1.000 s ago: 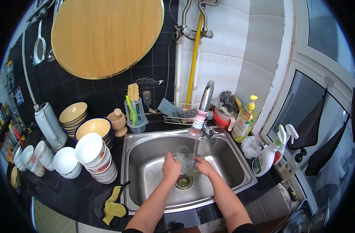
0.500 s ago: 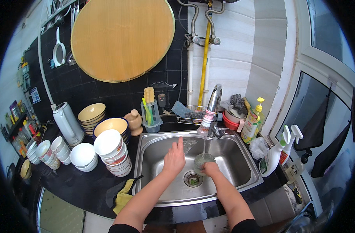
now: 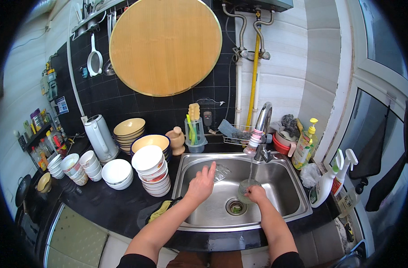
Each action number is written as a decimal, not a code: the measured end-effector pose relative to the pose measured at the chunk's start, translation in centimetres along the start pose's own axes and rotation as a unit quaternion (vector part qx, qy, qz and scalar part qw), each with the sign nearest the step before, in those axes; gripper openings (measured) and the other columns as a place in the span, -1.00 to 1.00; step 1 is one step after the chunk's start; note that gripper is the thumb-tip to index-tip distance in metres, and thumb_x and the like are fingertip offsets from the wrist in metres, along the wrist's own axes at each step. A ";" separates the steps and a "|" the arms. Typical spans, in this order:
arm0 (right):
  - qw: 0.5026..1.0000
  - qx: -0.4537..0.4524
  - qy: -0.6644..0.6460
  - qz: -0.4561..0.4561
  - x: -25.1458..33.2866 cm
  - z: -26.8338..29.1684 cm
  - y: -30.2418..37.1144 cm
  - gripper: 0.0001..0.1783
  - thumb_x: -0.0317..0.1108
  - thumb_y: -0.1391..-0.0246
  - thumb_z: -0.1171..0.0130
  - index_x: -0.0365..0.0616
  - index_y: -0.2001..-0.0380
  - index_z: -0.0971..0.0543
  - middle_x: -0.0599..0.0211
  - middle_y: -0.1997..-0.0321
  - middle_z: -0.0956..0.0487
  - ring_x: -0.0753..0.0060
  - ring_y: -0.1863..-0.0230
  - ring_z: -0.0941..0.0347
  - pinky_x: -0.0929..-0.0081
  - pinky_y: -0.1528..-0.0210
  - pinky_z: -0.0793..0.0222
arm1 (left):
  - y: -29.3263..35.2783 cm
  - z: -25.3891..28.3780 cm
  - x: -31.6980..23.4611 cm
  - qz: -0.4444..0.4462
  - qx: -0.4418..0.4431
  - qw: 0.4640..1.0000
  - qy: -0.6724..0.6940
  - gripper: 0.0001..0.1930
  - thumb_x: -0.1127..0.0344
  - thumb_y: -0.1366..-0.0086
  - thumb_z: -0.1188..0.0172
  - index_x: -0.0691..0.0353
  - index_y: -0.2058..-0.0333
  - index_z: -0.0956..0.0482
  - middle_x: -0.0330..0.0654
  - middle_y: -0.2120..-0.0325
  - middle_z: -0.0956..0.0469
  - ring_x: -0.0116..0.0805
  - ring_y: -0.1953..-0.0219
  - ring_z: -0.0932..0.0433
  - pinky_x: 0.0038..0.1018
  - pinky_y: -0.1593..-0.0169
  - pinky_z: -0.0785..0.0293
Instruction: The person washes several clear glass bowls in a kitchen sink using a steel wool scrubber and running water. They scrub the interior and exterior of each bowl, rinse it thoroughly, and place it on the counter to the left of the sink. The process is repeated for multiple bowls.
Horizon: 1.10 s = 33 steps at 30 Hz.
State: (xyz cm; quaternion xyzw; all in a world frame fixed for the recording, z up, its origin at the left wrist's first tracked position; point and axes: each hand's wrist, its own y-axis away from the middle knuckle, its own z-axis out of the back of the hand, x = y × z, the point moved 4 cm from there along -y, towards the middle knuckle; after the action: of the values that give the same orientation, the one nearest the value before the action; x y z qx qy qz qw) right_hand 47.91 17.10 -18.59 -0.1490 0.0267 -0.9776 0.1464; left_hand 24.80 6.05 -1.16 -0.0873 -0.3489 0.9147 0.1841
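My left hand (image 3: 201,184) is over the left half of the steel sink (image 3: 204,219), index finger pointing up. A clear, see-through item (image 3: 222,172) sits against its fingers and seems held by them; I cannot make out its kind. My right hand (image 3: 256,194) grips a clear glass bowl (image 3: 246,184) by its near right side. Water runs from the curved faucet (image 3: 266,117) down onto that bowl. Below it, the round drain (image 3: 235,207) has some green scraps in it.
Left of the sink stand stacked white bowls (image 3: 149,159), cream bowls (image 3: 129,127) and a white kettle (image 3: 100,137). A yellow-and-black cloth (image 3: 160,211) lies near my left forearm. At right are a soap pump bottle (image 3: 305,145) and spray bottles (image 3: 323,187).
The view has swung left, so the sink appears farther right. Relative to the sink, my left hand and the clear item have shifted left. The right hand still has the glass bowl.
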 end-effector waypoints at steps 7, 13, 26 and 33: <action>0.999 0.024 -0.024 -0.039 -0.4 0.6 0.5 -0.65 -0.05 0.31 -0.24 0.02 0.41 -0.57 0.26 0.37 -0.55 0.20 0.27 -0.46 0.32 0.21 -0.35 | 2.3 2.1 1.6 0.158 -0.001 0.976 0.152 -0.55 0.47 -0.02 0.05 0.35 0.06 -0.11 0.15 0.34 -0.36 0.10 0.37 -0.41 -0.17 0.24 -0.35; 0.998 0.022 -0.046 -0.026 -0.1 0.6 0.7 -0.63 -0.09 0.32 -0.25 0.00 0.38 -0.57 0.21 0.36 -0.54 0.18 0.28 -0.46 0.32 0.21 -0.35 | 8.7 2.0 6.1 0.459 0.047 0.726 0.510 -0.61 0.47 -0.03 0.06 0.35 0.13 -0.11 -0.08 0.49 -0.40 -0.37 0.76 -0.34 -0.50 0.76 -0.29; 0.998 -0.052 -0.014 0.025 1.0 0.7 1.0 -0.73 -0.25 0.31 -0.27 -0.12 0.46 -0.55 0.16 0.36 -0.51 0.13 0.25 -0.41 0.28 0.17 -0.29 | 21.8 12.1 19.6 0.625 0.022 0.594 0.506 -0.71 0.55 -0.03 0.25 0.29 0.19 -0.10 0.17 0.38 -0.47 -0.26 0.77 -0.39 -0.41 0.76 -0.40; 0.997 -0.068 -0.014 0.043 -0.2 -0.3 0.1 -0.75 -0.28 0.34 -0.28 -0.16 0.54 -0.51 0.14 0.41 -0.50 0.07 0.28 -0.39 0.25 0.23 -0.30 | 24.8 10.0 23.1 0.688 0.007 0.576 0.440 -0.84 0.41 -0.11 0.13 0.23 0.29 -0.26 -0.02 0.41 -0.40 -0.18 0.73 -0.42 -0.30 0.66 -0.48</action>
State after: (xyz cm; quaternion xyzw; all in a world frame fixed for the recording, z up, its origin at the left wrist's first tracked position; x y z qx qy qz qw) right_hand 48.04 17.05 -18.95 -0.1712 0.0976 -0.9641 0.1783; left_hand -6.09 -7.88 -11.10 -0.6920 -0.0536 0.6179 -0.3694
